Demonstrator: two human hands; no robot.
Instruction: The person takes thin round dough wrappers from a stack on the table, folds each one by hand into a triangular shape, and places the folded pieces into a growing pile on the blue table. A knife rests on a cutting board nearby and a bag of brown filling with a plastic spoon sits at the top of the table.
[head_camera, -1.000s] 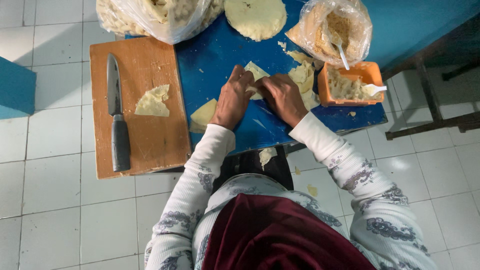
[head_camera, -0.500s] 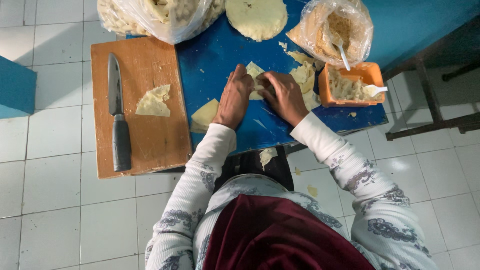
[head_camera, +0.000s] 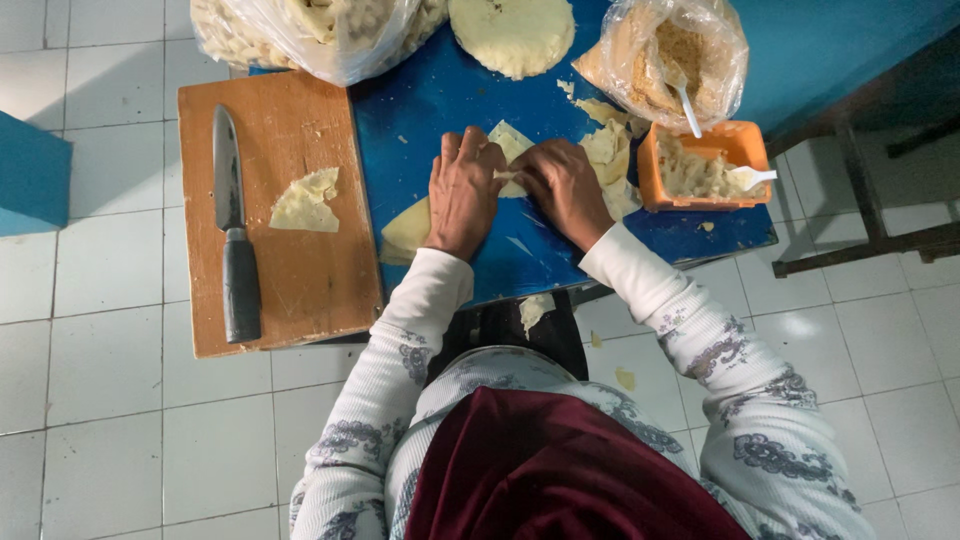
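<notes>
My left hand and my right hand press side by side on a pale dough sheet lying on the blue table. Fingers of both hands pinch the sheet between them; most of it is hidden under the hands. A stack of pale dough pieces lies just left of my left wrist. More cut dough pieces sit to the right of my right hand.
A wooden cutting board at left carries a knife and a dough triangle. A round dough disc, two plastic bags and an orange tub of filling with a spoon stand at the back and right.
Both hands stay on the dough sheet; the fingers have shifted slightly as they work it. Nothing else has moved.
</notes>
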